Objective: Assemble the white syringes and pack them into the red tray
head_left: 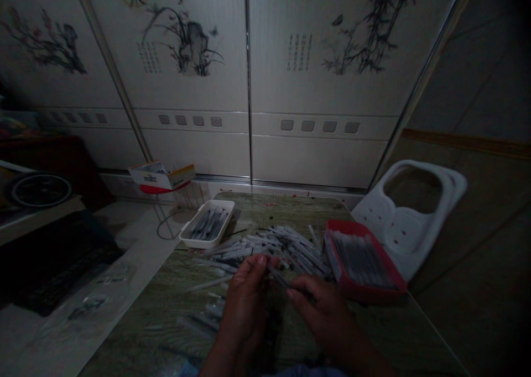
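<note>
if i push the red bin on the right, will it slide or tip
The red bin looks low and broad, so it would probably slide. Packed with slim sticks, it may feel fairly heavy. Near the edge of the table, it could fall if pushed rightward.

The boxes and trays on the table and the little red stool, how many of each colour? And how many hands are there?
Cream rectangular plastic tray: 1
Red rectangular plastic box: 1
White-and-orange cardboard box: 1
Bare hands, left hand and right hand: 2
Total: 5
</note>
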Demonstrator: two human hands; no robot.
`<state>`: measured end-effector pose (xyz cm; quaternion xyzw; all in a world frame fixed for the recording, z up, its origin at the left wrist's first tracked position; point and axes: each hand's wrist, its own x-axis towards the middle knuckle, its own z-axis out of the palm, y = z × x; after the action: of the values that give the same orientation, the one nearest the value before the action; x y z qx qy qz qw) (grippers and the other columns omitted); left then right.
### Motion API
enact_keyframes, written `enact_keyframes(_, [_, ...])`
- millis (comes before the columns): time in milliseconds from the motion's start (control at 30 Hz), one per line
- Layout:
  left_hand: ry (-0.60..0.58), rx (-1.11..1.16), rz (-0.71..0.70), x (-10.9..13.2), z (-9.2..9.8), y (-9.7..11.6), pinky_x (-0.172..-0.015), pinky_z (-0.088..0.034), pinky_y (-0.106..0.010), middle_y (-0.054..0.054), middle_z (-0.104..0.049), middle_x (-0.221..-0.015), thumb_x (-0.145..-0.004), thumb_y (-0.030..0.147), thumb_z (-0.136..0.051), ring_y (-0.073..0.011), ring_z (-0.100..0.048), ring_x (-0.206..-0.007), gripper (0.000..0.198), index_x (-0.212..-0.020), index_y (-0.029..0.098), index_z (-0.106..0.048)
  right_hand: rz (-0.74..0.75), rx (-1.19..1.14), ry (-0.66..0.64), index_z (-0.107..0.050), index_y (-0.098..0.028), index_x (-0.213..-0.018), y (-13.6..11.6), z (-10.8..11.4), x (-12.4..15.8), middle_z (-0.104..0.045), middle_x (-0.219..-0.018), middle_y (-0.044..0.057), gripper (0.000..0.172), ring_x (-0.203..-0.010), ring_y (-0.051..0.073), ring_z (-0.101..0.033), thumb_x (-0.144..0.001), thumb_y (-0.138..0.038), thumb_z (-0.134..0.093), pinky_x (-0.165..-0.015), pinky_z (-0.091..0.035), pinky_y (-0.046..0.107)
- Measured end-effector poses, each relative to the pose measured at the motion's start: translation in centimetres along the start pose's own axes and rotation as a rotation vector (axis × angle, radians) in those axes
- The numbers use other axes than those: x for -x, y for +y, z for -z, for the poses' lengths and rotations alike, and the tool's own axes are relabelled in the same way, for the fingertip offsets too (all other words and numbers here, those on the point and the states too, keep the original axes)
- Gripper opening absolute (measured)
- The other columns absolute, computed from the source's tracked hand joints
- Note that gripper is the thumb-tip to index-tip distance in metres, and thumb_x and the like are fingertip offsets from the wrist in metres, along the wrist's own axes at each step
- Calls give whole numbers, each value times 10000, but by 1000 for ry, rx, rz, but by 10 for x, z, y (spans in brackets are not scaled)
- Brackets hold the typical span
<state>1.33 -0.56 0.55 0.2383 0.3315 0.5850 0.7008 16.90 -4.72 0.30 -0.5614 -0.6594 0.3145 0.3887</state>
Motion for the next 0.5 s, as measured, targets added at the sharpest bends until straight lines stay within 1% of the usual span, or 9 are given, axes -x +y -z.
enact_keyframes(133, [-24, 30, 48, 1, 1, 2, -814, -497, -261, -84, -734, -1057, -875, 352, -721, -190, -669, -1040, 265, -1062, 168, -685, -50, -36, -48, -664, -207, -845, -4, 1, -1, -657, -779, -9, 245, -754, 182, -609, -965, -374, -530, -669, -418, 283])
enact_keyframes(233, [7, 5, 33, 2, 1, 3, -791, -505, -280, -77, -725, -1056, -869, 397, -723, -206, -669, -1035, 328, -1115, 186, -678, -58, -20, -50, -660, -200, -842, -2, 1, -1, -649, -776, -11, 231, -748, 174, -598, -949, -371, -550, -666, -408, 276])
enact_keyframes(300, [25, -6, 8, 3, 1, 3, -741, -493, -263, -41, -717, -963, -855, 403, -738, -182, -672, -951, 299, -1065, 204, -663, -53, -6, -55, -655, -199, -838, -2, 0, 0, -638, -770, -14, 225, -740, 168, -588, -944, -372, -558, -663, -400, 275])
enact_keyframes(400, [29, -4, 8, 1, 2, 1, -691, -464, -237, -16, -702, -852, -833, 366, -768, -138, -649, -802, 240, -913, 202, -611, -48, -8, -64, -641, -198, -828, -1, 0, 0, -620, -761, -18, 232, -729, 161, -572, -948, -375, -549, -659, -394, 275])
enact_keyframes(433, [28, -1, 17, 1, 2, 1, -690, -461, -237, -23, -709, -856, -831, 354, -771, -134, -645, -788, 239, -887, 200, -597, -48, -16, -66, -639, -197, -828, -1, 0, 0, -616, -761, -17, 234, -731, 161, -567, -949, -373, -544, -661, -394, 275])
enact_keyframes(500, [19, 13, 34, 0, 2, 1, -709, -466, -243, -50, -733, -920, -838, 337, -765, -145, -655, -830, 227, -882, 199, -590, -51, -43, -80, -631, -191, -823, -2, 0, 0, -598, -749, -17, 241, -725, 159, -551, -951, -370, -533, -655, -392, 273])
